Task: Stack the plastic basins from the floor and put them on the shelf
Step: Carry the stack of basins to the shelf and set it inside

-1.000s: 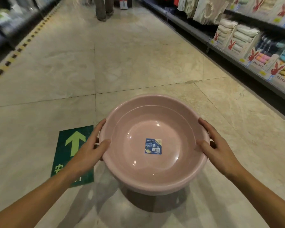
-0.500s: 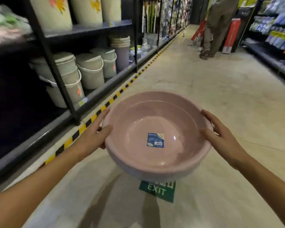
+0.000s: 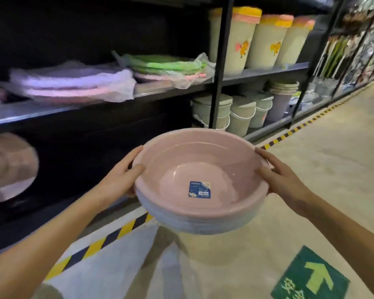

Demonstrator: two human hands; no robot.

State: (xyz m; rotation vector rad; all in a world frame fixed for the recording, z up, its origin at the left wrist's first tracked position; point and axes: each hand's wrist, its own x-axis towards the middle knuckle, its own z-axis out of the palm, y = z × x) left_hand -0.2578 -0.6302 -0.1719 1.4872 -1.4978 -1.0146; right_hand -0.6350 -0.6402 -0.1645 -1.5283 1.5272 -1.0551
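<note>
A stack of pink plastic basins (image 3: 201,167) is held level in front of me, above the floor, with a blue label on the inside bottom of the top basin. My left hand (image 3: 122,173) grips the left rim, thumb on top. My right hand (image 3: 282,176) grips the right rim. The dark metal shelf (image 3: 164,92) stands just beyond and left of the stack. Its lower level behind the basins is dark, and a pinkish basin (image 3: 9,167) sits blurred at the far left.
Wrapped pink and green basins (image 3: 73,83) lie on the middle shelf. Pale bins and lidded buckets (image 3: 240,113) fill the bay to the right, past a black upright post (image 3: 221,61). Yellow-black tape (image 3: 125,228) edges the floor. A green arrow sticker (image 3: 311,277) lies at lower right.
My view has swung left from the aisle to face the shelf. The basin stack stays in both hands and is now close to the shelf front.
</note>
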